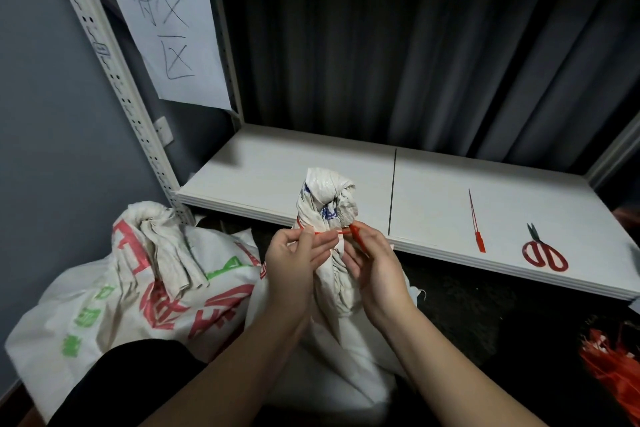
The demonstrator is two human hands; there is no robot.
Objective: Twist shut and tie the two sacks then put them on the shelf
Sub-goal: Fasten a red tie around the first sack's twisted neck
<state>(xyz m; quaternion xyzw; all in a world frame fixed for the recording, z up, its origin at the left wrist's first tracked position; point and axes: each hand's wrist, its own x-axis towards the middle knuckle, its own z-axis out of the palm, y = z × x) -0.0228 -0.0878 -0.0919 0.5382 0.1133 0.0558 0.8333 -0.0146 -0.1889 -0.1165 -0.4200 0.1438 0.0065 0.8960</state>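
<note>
A white woven sack [327,204] with blue print stands in front of me, its neck twisted into a bunch. A red zip tie [341,233] is wrapped around that neck. My left hand [296,263] pinches one end of the tie at the neck's left side. My right hand [375,263] grips the tie's other end at the right side. A second sack [138,288], white with red and green print, lies to the left with its neck twisted and loose. The white shelf board [277,170] runs just behind the sacks.
On the shelf's right part lie a spare red zip tie [476,224] and red-handled scissors [544,250]. A bundle of red ties [613,367] sits on the dark floor at right. A paper sign [166,21] hangs on the rack's perforated upright [114,80]. Dark curtain behind.
</note>
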